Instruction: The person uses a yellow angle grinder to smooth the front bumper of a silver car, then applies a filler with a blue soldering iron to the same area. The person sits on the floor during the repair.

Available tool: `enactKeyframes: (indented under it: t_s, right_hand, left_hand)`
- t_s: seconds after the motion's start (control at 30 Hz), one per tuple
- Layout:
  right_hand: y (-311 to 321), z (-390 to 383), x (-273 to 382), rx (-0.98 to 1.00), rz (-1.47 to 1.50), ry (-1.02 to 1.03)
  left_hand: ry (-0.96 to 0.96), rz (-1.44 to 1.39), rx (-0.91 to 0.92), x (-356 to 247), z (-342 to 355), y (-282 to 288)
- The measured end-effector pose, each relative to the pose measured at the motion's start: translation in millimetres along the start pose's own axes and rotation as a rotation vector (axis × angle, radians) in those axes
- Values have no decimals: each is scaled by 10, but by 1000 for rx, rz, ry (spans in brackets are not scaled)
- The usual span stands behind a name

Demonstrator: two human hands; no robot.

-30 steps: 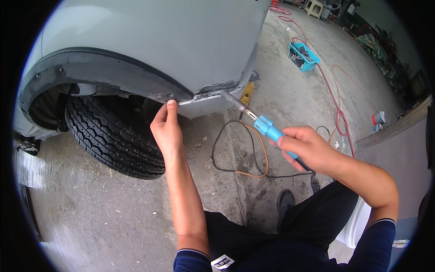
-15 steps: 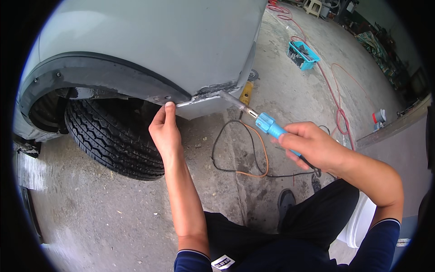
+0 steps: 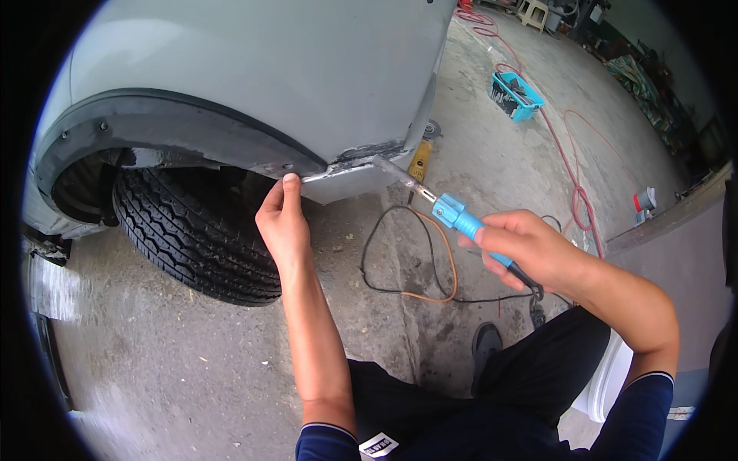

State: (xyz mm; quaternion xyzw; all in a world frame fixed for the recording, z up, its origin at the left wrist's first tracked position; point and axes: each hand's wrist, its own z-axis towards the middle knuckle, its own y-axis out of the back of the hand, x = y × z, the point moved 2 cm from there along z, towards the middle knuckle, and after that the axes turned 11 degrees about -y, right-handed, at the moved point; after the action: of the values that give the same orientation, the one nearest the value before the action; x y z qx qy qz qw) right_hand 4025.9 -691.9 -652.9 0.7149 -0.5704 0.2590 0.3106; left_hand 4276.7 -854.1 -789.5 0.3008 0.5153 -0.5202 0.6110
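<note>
In my right hand (image 3: 526, 247) is a blue-handled soldering iron (image 3: 461, 219) with a black cord, my fingers wrapped round its grip. Its dark bent tip touches the scraped, blackened seam (image 3: 361, 157) low on the grey vehicle body (image 3: 307, 69). My left hand (image 3: 284, 223), thumb up, pinches at the lower edge where the black wheel arch trim (image 3: 192, 127) ends. A thin bright line runs from that thumb toward the iron's tip; whether it is a panel edge or a separate strip, I cannot tell. Below the seam is a light grey lower panel (image 3: 350, 188).
A black tyre (image 3: 192, 238) stands under the arch. Black and orange cord (image 3: 407, 292) loops on the concrete near a yellow power tool (image 3: 420, 160). Farther right lie a turquoise basket (image 3: 519, 96) of dark items and a red hose (image 3: 565, 150). A white bucket (image 3: 607, 376) is beside my right leg.
The view has shifted very slightly. Both hands keep their places, and the iron's tip stays on the seam.
</note>
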Motion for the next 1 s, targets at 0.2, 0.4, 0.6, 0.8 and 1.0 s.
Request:
enactKeyframes:
  t_s: [0.2, 0.4, 0.6, 0.8, 1.0]
  right_hand:
    - [67, 14, -31, 42, 126, -109]
    - [99, 19, -45, 10, 87, -78]
    - [112, -33, -88, -67, 35, -29]
    - [203, -31, -259, -110, -13, 32]
    - [78, 81, -215, -46, -47, 57]
  left_hand:
    - [13, -14, -4, -17, -9, -14]
    - [4, -41, -13, 3, -4, -4]
    - [5, -14, 5, -23, -11, -7]
    - [0, -16, 0, -14, -10, -3]
    - [12, -51, 1, 0, -12, -16]
